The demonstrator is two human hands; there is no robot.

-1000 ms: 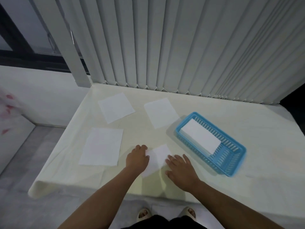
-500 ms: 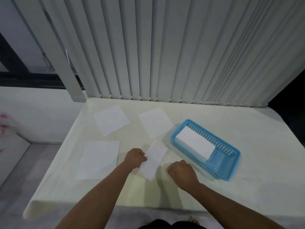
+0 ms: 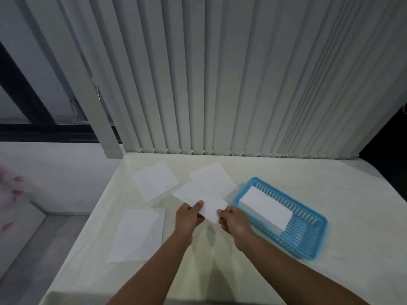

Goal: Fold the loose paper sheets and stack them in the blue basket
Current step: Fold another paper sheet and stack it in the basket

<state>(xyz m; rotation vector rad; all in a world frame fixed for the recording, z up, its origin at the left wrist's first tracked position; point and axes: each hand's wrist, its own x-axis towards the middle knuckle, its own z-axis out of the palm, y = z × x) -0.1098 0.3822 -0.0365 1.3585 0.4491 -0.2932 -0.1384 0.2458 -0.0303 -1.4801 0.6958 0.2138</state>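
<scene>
Paper [image 3: 204,200] blank; no readable writing

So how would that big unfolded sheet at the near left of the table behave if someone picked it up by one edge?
The unfolded sheet lies flat and looks thin, so it would probably droop rather than stay stiff. It seems very light and may slide on the table cover before lifting. The folded sheet, pinched by both hands' fingers, holds its shape better.
</scene>
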